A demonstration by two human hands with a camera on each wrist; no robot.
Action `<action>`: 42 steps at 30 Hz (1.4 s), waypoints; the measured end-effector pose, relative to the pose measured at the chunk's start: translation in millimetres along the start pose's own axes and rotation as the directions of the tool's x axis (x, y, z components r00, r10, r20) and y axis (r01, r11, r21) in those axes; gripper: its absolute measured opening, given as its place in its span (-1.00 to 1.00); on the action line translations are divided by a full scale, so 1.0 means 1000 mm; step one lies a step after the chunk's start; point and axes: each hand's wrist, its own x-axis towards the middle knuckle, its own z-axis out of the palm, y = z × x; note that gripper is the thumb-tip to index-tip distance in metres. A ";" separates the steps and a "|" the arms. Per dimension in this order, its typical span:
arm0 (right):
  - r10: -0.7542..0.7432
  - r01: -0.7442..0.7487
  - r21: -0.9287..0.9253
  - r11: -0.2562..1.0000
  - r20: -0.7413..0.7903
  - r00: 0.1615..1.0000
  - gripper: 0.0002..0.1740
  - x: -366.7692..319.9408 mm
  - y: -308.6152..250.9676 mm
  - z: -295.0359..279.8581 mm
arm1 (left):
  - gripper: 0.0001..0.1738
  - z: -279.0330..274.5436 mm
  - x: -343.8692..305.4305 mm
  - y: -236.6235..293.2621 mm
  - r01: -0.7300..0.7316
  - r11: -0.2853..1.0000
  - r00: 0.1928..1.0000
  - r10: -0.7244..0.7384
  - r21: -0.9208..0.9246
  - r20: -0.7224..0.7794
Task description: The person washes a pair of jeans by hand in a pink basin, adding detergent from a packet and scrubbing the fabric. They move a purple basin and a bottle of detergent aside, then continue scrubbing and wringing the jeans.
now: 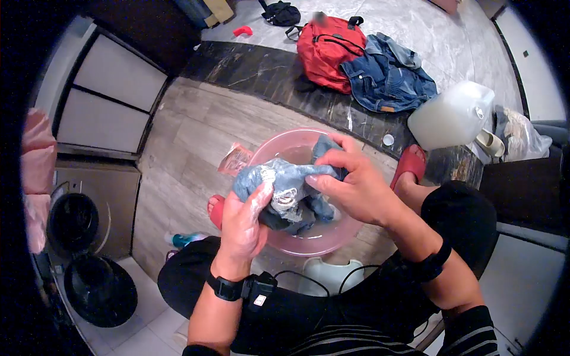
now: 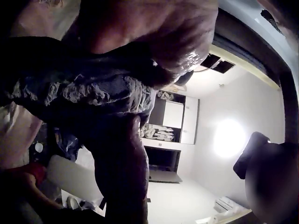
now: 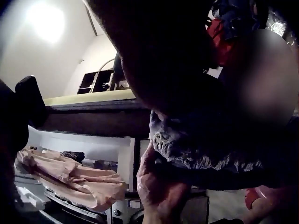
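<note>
A wet light-blue denim garment (image 1: pixel 255 175) with white frayed patches is bunched over a pink basin (image 1: pixel 279 140) on the floor. My left hand (image 1: pixel 242 222), whitened with suds, grips its left side with the thumb on top. At the garment's right end my right hand (image 1: pixel 359 187) pinches a fold between thumb and fingers. The lower part of the cloth hangs into water in the basin. In the left wrist view the frayed edge of the denim (image 2: pixel 103 93) stretches between both hands. The right wrist view shows the dark denim (image 3: pixel 201 154) above the left hand (image 3: pixel 161 191).
Red slippers (image 1: pixel 409 166) on my feet flank the basin, with a pink packet (image 1: pixel 236 159) by its left rim. Beyond lie a red backpack (image 1: pixel 326 53), a denim jacket (image 1: pixel 389 77) and a white jug (image 1: pixel 454 115) on a dark stone ledge. A white stool (image 1: pixel 329 270) stands near my knees.
</note>
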 end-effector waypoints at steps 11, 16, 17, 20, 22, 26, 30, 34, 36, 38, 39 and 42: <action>-0.210 0.184 -0.183 0.966 -0.138 0.968 -0.57 0.005 -0.009 0.012 | -0.71 0.010 0.003 -0.011 -0.026 1.000 0.995 0.025 -0.003 -0.099; 0.061 -0.060 -0.058 0.996 0.014 0.998 -0.56 0.010 -0.003 0.021 | -0.71 0.011 -0.002 -0.021 0.024 0.999 0.998 -0.022 0.029 -0.052; -0.021 0.010 -0.160 0.987 -0.070 0.997 -0.51 0.014 0.000 0.024 | -0.71 0.009 -0.002 -0.024 0.025 1.000 0.999 -0.025 0.007 -0.044; 0.274 -0.249 0.207 0.946 -0.101 0.956 -0.59 0.021 0.012 0.026 | -0.71 0.007 0.000 -0.023 0.041 0.997 0.999 -0.043 -0.061 -0.030; 0.303 -0.261 0.387 0.884 -0.051 0.952 -0.64 0.021 0.002 0.020 | -0.71 0.011 0.000 -0.021 -0.001 0.999 0.997 -0.003 -0.049 -0.078; -0.075 0.071 0.090 0.993 0.048 0.996 -0.59 0.010 -0.016 0.017 | -0.70 0.008 0.001 -0.017 0.024 0.987 0.993 -0.041 -0.156 -0.106; -0.078 0.078 0.006 0.997 0.063 0.995 -0.61 0.009 -0.004 0.028 | -0.68 0.005 0.000 -0.019 0.054 0.978 0.990 -0.079 -0.204 -0.120; 0.114 -0.122 0.139 0.983 0.064 0.991 -0.63 0.014 -0.002 0.024 | -0.66 0.007 -0.007 -0.015 0.085 0.977 0.994 -0.098 -0.197 -0.056; 0.277 -0.266 0.264 0.927 -0.002 0.961 -0.58 0.018 0.007 0.023 | -0.64 0.009 -0.007 -0.015 0.094 0.978 0.995 -0.098 -0.185 -0.013; 0.211 -0.190 0.240 0.952 -0.065 0.975 -0.62 0.018 0.015 0.027 | -0.62 0.008 -0.004 -0.014 0.094 0.977 0.996 -0.094 -0.191 0.009; 0.169 -0.149 0.182 0.972 -0.100 0.981 -0.63 0.017 0.016 0.025 | -0.61 0.007 -0.004 -0.014 0.077 0.978 0.997 -0.078 -0.193 -0.001; 0.183 -0.145 0.141 0.979 -0.308 0.934 -0.57 0.018 0.026 0.025 | -0.60 0.008 -0.003 -0.013 0.063 0.973 0.997 -0.070 -0.223 -0.022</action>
